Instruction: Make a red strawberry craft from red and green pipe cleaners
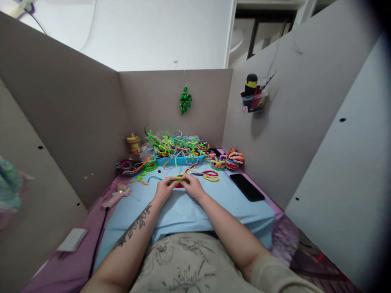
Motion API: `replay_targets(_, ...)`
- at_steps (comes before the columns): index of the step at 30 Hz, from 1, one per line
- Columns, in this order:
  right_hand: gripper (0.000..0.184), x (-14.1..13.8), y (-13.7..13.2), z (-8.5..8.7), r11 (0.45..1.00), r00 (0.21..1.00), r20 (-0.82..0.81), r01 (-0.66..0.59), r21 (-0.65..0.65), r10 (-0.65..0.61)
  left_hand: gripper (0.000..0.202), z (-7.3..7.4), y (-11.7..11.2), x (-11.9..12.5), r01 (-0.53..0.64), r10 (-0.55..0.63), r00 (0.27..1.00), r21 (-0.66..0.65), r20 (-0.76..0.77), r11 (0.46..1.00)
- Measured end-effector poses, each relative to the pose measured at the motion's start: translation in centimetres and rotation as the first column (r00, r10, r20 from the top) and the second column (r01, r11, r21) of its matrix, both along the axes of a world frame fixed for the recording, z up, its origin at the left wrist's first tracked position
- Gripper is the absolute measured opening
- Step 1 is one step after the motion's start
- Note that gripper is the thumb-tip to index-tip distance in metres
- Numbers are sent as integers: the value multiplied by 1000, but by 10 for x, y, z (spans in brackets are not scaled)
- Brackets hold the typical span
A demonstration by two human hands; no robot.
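Observation:
Both hands meet over the light blue cloth [195, 211] on the table. Between them is a small green and red fuzzy piece [179, 180], which looks like pipe cleaner work. My left hand [165, 189] pinches its left side. My right hand [193, 186] grips its right side with the fingers closed. Much of the piece is hidden behind the fingers. Just beyond my right hand lie scissors [210, 175] with red and yellow handles. Short blue [154, 178] and orange pipe cleaners [139, 182] rest to the left of my left hand.
A blue tray [180, 161] heaped with pipe cleaners [180, 144] stands at the back. A black phone [247, 187] lies right, a pink glue gun [117, 195] and white box [72, 240] left. Colourful finished pieces [234, 158] sit back right. Grey panels [174, 89] enclose three sides.

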State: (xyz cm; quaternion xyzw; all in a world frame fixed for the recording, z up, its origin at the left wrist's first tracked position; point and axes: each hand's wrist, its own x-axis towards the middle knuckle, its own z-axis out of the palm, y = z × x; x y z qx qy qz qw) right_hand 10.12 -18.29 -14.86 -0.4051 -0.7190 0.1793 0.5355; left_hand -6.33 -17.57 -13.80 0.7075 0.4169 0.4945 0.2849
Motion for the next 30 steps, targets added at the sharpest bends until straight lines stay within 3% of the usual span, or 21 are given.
replay_targets(6, 10, 1, 1, -1, 998, 1000, -9, -16, 60, 17, 28, 3, -2, 2, 59, -60, 998, -124, -8, 991)
replay_targets(11, 17, 0, 0, -1, 1000, 999, -23, -23, -14, 23, 21, 5, -1, -1, -9, 9, 1000, 4, -9, 1000)
replay_targets(14, 19, 0, -1, 0, 998, 999, -47, 0, -65, -3, 20, 5, 0, -3, -54, 53, 998, 17, 28, 998)
replay_targets(21, 14, -1, -1, -1, 994, 999, -36, -22, -104, 18, 18, -1, -1, 1, 43, -35, 995, 78, -96, 996)
replay_targets(30, 8, 0, 1, -1, 999, 999, -12, -37, 31, 37, 21, 0, 2, 0, 19, -19, 999, -10, -44, 1000)
